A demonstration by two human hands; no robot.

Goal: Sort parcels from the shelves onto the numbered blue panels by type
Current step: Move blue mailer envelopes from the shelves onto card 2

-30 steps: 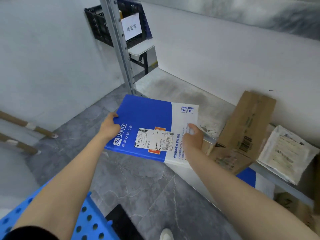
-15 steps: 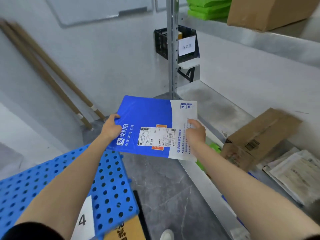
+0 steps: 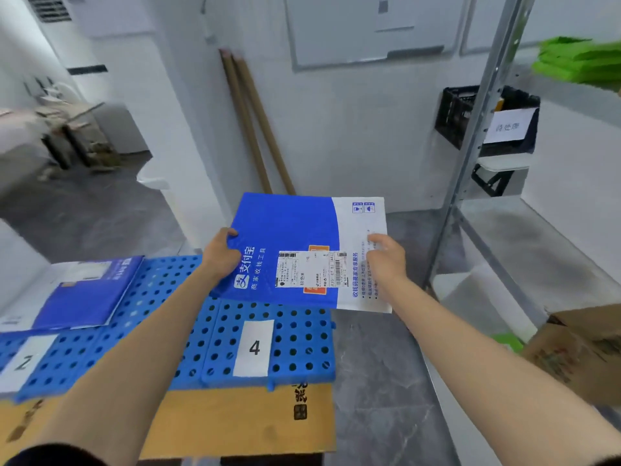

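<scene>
Head view: left hand [image 3: 220, 255] and right hand [image 3: 386, 260] grip blue-white mailer [image 3: 289, 227] edges.

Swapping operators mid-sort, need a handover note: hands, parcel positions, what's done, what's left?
Hands: left hand grips the left edge of the blue-and-white mailer; right hand grips its white right edge.
The mailer is in the air over the far end of panel 4, not set down.
Done: a similar blue mailer lies on the panels behind the 2 label.
Left: place the held one, likely beside its match; cardboard box and green parcels sit on the shelves.
</scene>
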